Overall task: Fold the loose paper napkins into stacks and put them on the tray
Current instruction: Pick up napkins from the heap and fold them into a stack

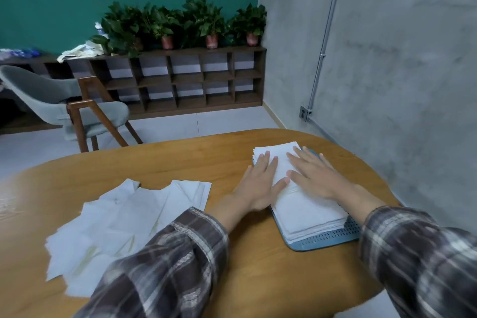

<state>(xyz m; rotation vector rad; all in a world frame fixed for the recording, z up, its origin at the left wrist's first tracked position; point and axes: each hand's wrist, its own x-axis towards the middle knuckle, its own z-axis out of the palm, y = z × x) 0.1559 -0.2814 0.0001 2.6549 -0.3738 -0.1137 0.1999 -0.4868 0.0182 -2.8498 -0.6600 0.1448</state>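
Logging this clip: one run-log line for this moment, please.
left hand: flat on napkin stack | right hand: flat on napkin stack | napkin stack: on tray | loose napkins: on table

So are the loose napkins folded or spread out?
Spread out: the loose napkins lie open and overlapping on the table; the left hand and right hand rest flat on the folded stack on the tray.

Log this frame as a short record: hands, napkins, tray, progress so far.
Left: the left hand lies flat, fingers straight, on the folded stack.
Right: the right hand lies flat on the same stack.
Stack: on the blue tray.
Unfolded: loose napkins spread on the table, left of the tray.
Progress: part done; loose napkins remain.
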